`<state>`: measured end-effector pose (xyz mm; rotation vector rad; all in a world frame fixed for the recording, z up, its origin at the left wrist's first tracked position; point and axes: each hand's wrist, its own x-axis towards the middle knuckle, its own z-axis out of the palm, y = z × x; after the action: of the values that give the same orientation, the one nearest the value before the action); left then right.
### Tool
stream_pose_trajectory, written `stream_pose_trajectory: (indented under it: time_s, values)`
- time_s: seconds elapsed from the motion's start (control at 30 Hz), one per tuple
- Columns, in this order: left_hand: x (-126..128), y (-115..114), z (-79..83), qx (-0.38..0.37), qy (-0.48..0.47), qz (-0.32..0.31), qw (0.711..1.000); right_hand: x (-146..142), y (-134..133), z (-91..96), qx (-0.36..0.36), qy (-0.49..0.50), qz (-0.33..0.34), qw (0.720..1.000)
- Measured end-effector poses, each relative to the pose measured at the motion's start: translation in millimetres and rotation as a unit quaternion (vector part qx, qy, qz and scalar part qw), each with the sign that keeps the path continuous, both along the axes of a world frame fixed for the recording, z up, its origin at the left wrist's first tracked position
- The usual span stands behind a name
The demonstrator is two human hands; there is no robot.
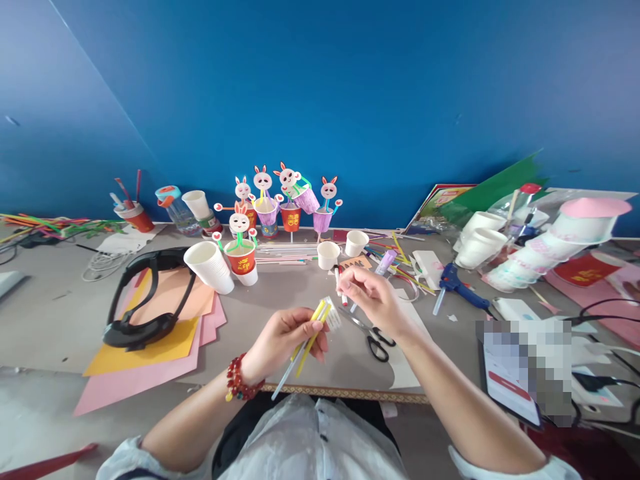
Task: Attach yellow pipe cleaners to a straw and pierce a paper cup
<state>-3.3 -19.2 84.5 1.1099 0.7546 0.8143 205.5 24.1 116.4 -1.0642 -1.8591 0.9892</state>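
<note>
My left hand [295,333] is closed around yellow straws [306,357] and a thin, pale translucent stick [284,380], held above the table's front edge. A small clear strip with pale marks [334,316] stands out at the straws' upper end; I cannot tell what it is. Up and to the right, my right hand [367,293] has its fingers curled in a pinch, and whatever they hold is hidden. Just past its fingertips lies a marker [344,301] with a red end. Black-handled scissors [379,347] lie beneath the right wrist.
Paper cups with rabbit faces [240,257] stand at the back before a blue wall. White cups [329,255], loose straws and a blue glue gun [463,290] lie around. At left, a black headset [150,300] rests on coloured paper [145,353]. A phone [507,380] is at right.
</note>
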Motion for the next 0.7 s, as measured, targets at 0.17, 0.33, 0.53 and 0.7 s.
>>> stream_pose_trajectory:
  time_s: [0.17,0.33,0.53,0.7]
  values:
    - [-0.6,-0.3,-2.5,0.103,0.097,-0.004,0.990,5.6,-2.0,-9.9,-0.145,-0.052,0.044,0.987]
    - [3.1,-0.2,-1.2,0.236,0.221,-0.034,0.946,0.7,2.0,-13.7,-0.173,-0.042,0.062,0.982]
    - [3.3,-2.4,-4.4,0.327,0.313,-0.026,0.891,-3.0,6.9,-12.2,-0.230,-0.057,0.090,0.967]
    - [3.4,-2.9,-4.7,0.414,0.361,0.001,0.836,-9.0,4.4,-13.7,-0.189,-0.025,0.039,0.981]
